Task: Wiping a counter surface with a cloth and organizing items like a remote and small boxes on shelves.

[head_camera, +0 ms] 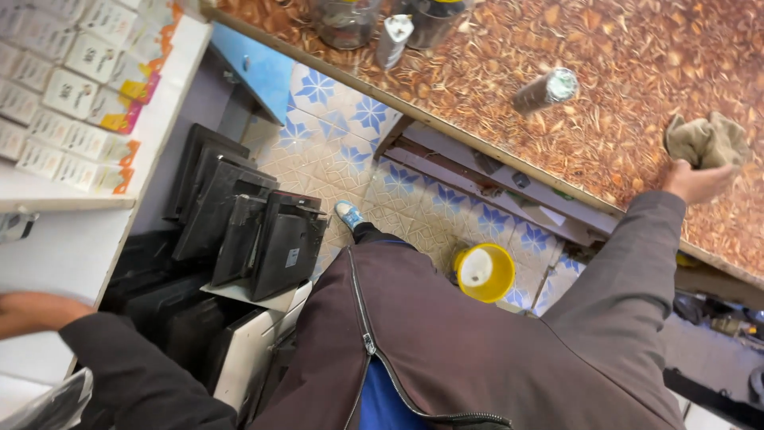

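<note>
Brown leaf-patterned counter [637,87] above blue-star floor tiles [334,135] | white boxes [72,87], orange-tabbed, rowed on white shelf [171,87] | right hand [696,181] clamped on crumpled cloth [707,139] on counter | left hand [32,310] on shelf, grip unclear

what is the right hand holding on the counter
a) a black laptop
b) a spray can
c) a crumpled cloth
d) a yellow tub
c: the right hand grips a crumpled tan cloth on the brown patterned counter; the can lies apart from it, and the yellow tub sits on the floor below.
</note>
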